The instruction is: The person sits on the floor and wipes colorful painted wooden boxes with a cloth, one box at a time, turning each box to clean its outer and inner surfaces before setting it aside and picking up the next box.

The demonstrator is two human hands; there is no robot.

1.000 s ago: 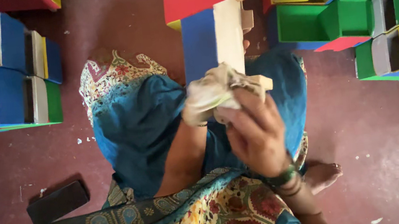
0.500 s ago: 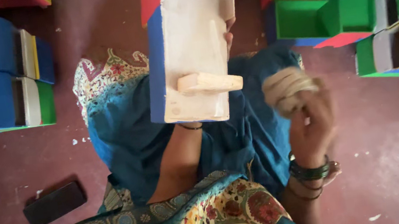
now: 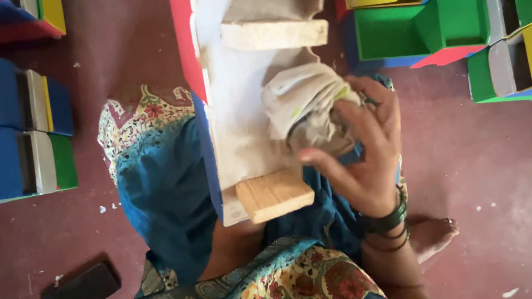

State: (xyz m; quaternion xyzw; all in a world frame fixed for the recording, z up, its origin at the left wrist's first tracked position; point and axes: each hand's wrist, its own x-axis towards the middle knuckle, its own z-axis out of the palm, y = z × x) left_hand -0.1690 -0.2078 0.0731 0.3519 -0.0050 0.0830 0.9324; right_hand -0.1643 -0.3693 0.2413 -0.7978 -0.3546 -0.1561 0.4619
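Floor (image 3: 525, 193): dark red, worn, with pale specks; it carries everything in view. Painted wooden pieces, right group (image 3: 465, 20): box-like units in green, blue, yellow and red, standing on the floor at upper right, just beside one another. Painted wooden pieces, left group (image 3: 4, 132): similar units in blue, green, yellow and bare grey wood, ranged along the left edge, well apart from the right group. Blue cloth (image 3: 164, 194): spread over the person's lap at centre, with a patterned cream border at its upper left; a floral garment in red, yellow and teal lies below it. Wooden piece (image 3: 237, 126): an unpainted pale panel with a red edge at its upper left and a blue edge below that, held up over the lap between the two groups; one bare block is fixed across its upper part and another bare block (image 3: 276, 195) juts from its lower end. Right hand (image 3: 366, 151): raised against the face of the wooden piece, green and dark bangles on the wrist; its fingers (image 3: 320, 156) are curled and clamped on the crumpled cloth. Crumpled cloth (image 3: 308, 108): a grey-white wad pressed against the pale panel between the two blocks, touching it. Left hand: hidden behind the wooden piece, only the forearm showing beneath it, so whether its fingers are apart or together I cannot tell. Foot (image 3: 432, 234): bare, resting on the floor at lower right. Dark flat object (image 3: 79, 292): lying on the floor at lower left, near the garment.
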